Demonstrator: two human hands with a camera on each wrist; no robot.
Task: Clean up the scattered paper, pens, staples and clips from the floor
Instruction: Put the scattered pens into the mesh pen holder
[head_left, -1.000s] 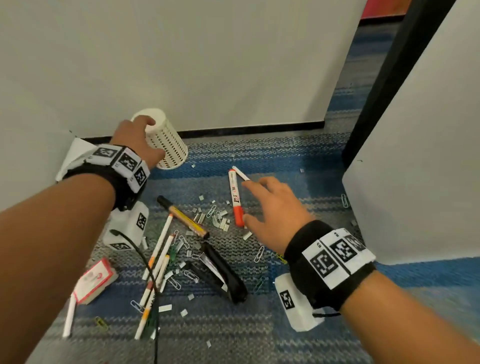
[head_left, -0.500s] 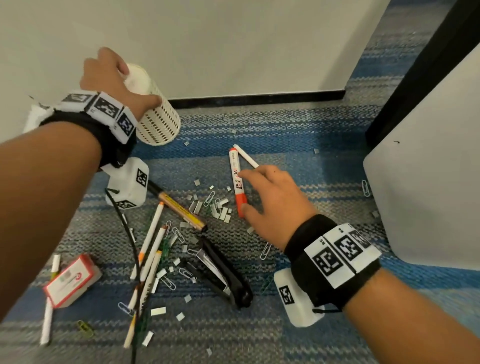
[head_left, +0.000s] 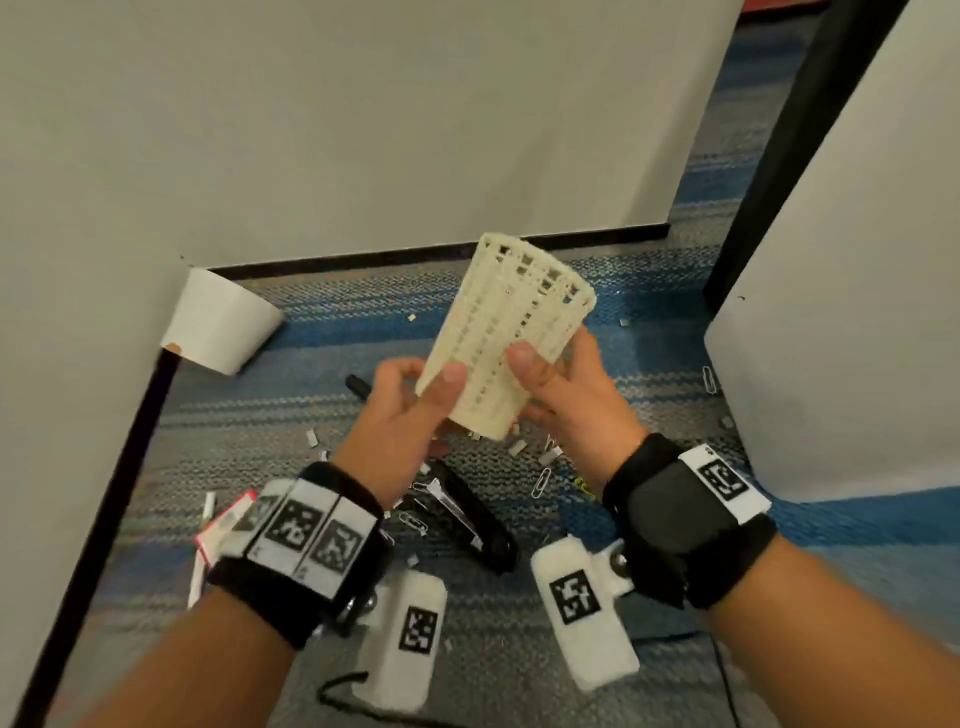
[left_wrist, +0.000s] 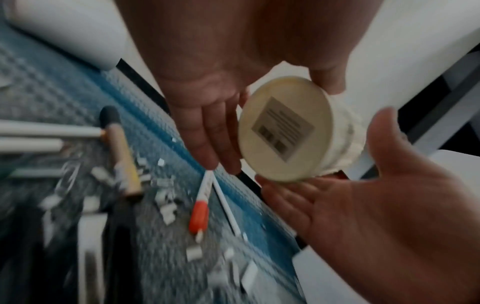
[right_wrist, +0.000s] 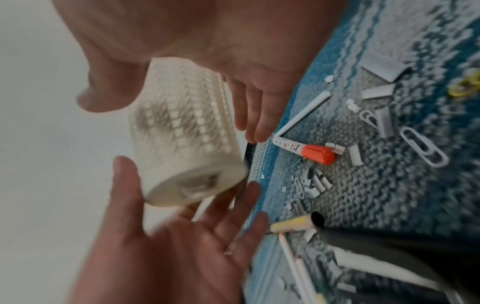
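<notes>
A cream mesh pen cup (head_left: 511, 332) is up in the air, tilted, mouth pointing away from me. My left hand (head_left: 410, 410) grips its lower left side, thumb in front and fingers behind. My right hand (head_left: 563, 397) holds the right side with the thumb on the mesh and the fingers under the base (left_wrist: 285, 127). On the carpet below lie an orange-capped marker (right_wrist: 309, 151), a yellow and black marker (left_wrist: 122, 160), white pens (left_wrist: 39, 131), paper clips (right_wrist: 423, 148) and staple strips (right_wrist: 384, 65). A curled paper sheet (head_left: 218, 322) leans against the left wall.
A black stapler (head_left: 472, 519) lies between my wrists. Partly hidden behind my left wrist is a red and white box (head_left: 223, 525). A white panel (head_left: 857, 312) stands close on the right with a paper clip (head_left: 709, 379) at its foot. A wall rises behind.
My left hand lifted the cup from the floor by the wall and brought it to the middle. My right hand left the orange marker and took hold of the cup.
</notes>
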